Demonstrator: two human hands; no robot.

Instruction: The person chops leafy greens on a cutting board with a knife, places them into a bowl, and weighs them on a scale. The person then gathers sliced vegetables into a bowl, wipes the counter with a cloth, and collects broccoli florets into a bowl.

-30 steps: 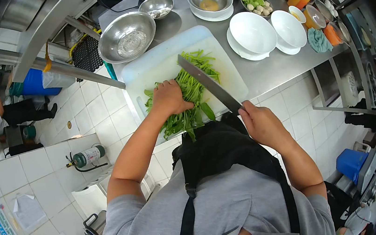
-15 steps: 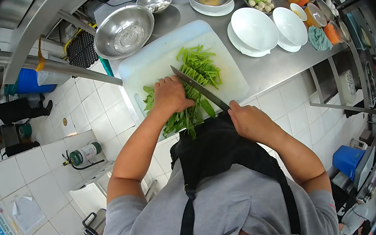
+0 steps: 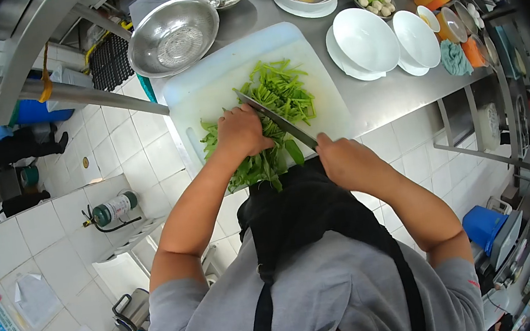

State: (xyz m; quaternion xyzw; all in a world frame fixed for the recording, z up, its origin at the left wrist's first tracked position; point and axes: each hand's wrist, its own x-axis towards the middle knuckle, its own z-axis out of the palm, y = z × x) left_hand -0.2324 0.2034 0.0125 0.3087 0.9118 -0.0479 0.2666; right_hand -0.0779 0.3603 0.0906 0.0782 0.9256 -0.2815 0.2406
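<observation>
On the board (image 3: pixel 205 100), knife (image 3: pixel 283 121) among the greens (image 3: pixel 280 92)

At the middle of the board, cut pieces of greens are forming a loose pile, while the leafy part is lying toward the near edge, close to the apron (image 3: pixel 309 203). The left hand (image 3: pixel 241 133) is bending over the leafy part and is holding it down, with fingers close together and thumb pointing to the right side. The right hand (image 3: pixel 346 161) is closing fully around the handle, which it is hiding. From there, the blade is crossing the greens in a slant, and its tip is lying just beside the left fingertips. Whether the edge is touching the board, I cannot tell.

Beyond the pile, a bare strip of board is reaching the far edge, and another one is running along the right edge. A big bowl (image 3: pixel 138 45) is standing near the far left corner, limiting the room there. Between the board and the white bowls (image 3: pixel 364 39), a strip of table (image 3: pixel 378 102) is giving space.
</observation>
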